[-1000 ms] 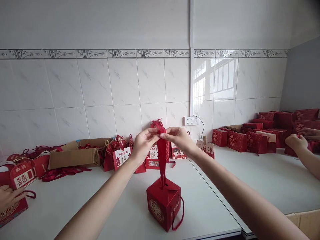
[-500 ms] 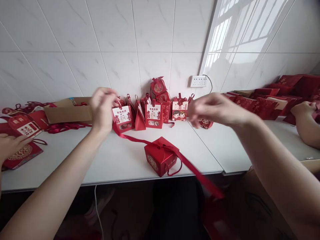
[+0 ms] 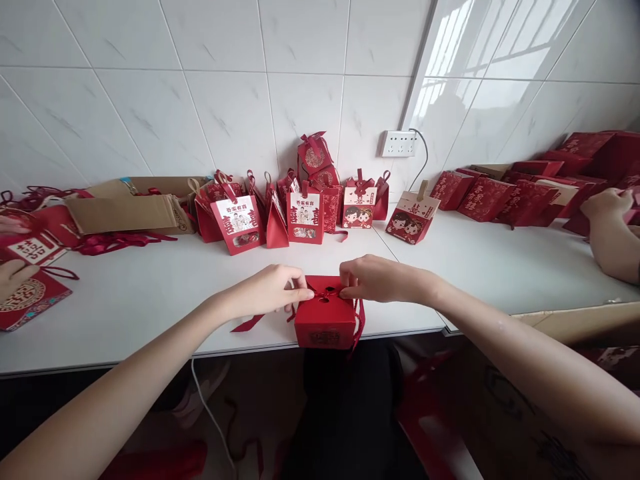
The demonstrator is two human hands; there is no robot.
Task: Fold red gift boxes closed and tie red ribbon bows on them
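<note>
A red gift box with a printed emblem on its front stands at the table's near edge. Across its top runs a red ribbon, knotted in the middle over small openings in the lid. My left hand pinches the ribbon on the left of the knot, and a loose end trails onto the table beneath it. On the other side, my right hand pinches the ribbon close to the knot. A twisted cord hangs down the box's right side.
Finished-looking red boxes line the wall. A cardboard box with ribbons sits at the left, and more red boxes at the right. Other people's hands show at the left and right edges. A power strip hangs on the wall.
Both my hands have come down and inward from wide apart to the knot on the lid. The box has turned so its front faces me, and the ribbon's long ends are no longer stretched out.
</note>
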